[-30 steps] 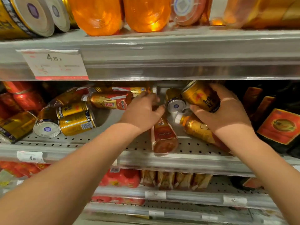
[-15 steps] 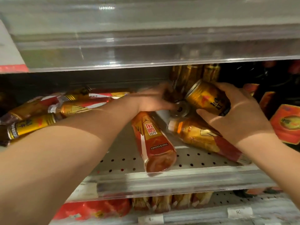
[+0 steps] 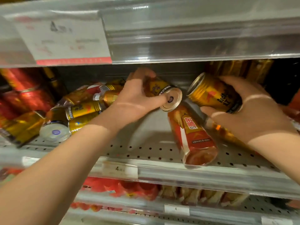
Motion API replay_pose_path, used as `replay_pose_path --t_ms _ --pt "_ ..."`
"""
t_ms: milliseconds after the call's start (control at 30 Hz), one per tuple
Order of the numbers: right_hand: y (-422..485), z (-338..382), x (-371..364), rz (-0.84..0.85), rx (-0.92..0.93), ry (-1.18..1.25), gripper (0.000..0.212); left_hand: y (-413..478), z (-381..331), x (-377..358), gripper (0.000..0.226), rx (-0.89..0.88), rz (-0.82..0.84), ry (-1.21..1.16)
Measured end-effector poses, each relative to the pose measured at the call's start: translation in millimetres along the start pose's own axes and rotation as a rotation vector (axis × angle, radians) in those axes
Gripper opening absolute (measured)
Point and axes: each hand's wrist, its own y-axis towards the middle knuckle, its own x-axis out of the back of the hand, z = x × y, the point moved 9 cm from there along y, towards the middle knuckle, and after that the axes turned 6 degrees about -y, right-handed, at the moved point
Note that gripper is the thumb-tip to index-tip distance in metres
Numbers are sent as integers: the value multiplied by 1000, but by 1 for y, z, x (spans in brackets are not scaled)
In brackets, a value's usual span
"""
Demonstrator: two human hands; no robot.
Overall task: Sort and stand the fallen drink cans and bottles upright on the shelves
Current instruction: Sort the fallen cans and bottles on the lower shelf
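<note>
Gold cans, one in each hand. The left hand [image 3: 134, 101] was curled around a gold can [image 3: 162, 91], fingers over the top and thumb along the underside. That can lay tilted with its long axis slanting. Its silver base stuck out of the grip, pointing down and right, just above the far end of the orange bottle [image 3: 193, 135].

The bottle was on its side on the perforated shelf [image 3: 146, 148], long axis running front to back, bottom toward the front edge.

Up and to the right of the bottle, the right hand [image 3: 253, 114] gripped a Red Bull can [image 3: 214, 95]. This one was tilted too, rim end poking out of the grip up and left, other end tucked into the palm. The two cans nearly met above the bottle.

Way off to the bottle's left sat a heap of fallen cans [image 3: 81, 111].
</note>
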Motion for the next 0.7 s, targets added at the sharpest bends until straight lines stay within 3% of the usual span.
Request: replay_pose_path --t_ms 233,500,700 --pt "8 92 -51 97 152 11 77 -103 38 67 56 183 -71 68" --pt "-5 152 -115 245 192 14 73 -144 54 104 56 175 -39 166" --pt "-18 164 -145 283 169 -69 71 -160 57 133 60 207 -118 218"
